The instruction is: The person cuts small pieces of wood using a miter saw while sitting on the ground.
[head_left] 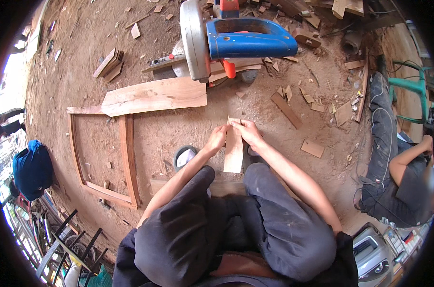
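A short, pale piece of wood [233, 155] hangs lengthwise between my knees, gripped near its far end by both hands. My left hand [219, 137] is closed on its left edge, fingers bent inward. On the opposite edge my right hand [248, 132] pinches the same piece, with the thumb near the top. A thin, pointed sliver stands up at that far end; whether it is part of the piece I cannot tell. Beyond my hands a circular saw [252, 38] with a blue handle and grey guard rests on the ground. A wide board [154, 97] lies to its left.
A wooden frame [127, 160] lies on the dirt at left, below a small stack of wood pieces [109, 64]. Offcuts, including a flat brown strip [286, 110], litter the right side. Another person [408, 177] sits at far right, near a green plastic chair [410, 91].
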Demonstrator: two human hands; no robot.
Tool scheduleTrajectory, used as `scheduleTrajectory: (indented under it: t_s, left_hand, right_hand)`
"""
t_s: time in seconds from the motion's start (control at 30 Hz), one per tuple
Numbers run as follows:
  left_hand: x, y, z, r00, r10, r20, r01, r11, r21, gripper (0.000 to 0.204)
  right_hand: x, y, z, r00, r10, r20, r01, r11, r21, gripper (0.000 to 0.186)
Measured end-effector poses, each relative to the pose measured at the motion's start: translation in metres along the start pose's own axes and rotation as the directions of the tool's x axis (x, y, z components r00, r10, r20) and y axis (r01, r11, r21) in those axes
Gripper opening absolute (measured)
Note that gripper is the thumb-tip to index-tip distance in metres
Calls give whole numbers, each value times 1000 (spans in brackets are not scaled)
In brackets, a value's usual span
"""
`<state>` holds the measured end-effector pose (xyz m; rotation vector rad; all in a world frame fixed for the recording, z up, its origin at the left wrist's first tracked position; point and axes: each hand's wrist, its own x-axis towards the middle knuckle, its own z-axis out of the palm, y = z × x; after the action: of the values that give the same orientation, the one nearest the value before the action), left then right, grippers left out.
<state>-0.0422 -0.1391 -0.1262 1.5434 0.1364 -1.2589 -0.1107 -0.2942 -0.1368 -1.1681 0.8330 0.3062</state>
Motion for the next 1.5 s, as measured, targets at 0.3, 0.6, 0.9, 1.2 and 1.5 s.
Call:
scheduleTrajectory:
  t_s: [0.3,0.6,0.9,1.2,1.5]
  left_hand:
    - [12,-30,-1,978,16,-206,-20,1000,-18,38]
    - [10,-26,14,976,-25,-218,-1,993,-118,42]
    - [13,-15,4,966,-115,-232,126,991,35,50]
    - [19,-22,-3,968,-105,-228,136,983,126,45]
    - [32,-43,-12,962,-165,-216,192,975,113,36]
  right_hand:
    - [-4,22,34,975,23,-222,6,991,131,22]
    - [-1,29,38,934,81,-348,1,973,229,15]
    - [-3,22,37,948,31,-318,-18,999,44,20]
    - [3,2,38,920,253,-298,-232,967,104,19]
    - [5,6,49,912,273,-308,-185,940,285,20]
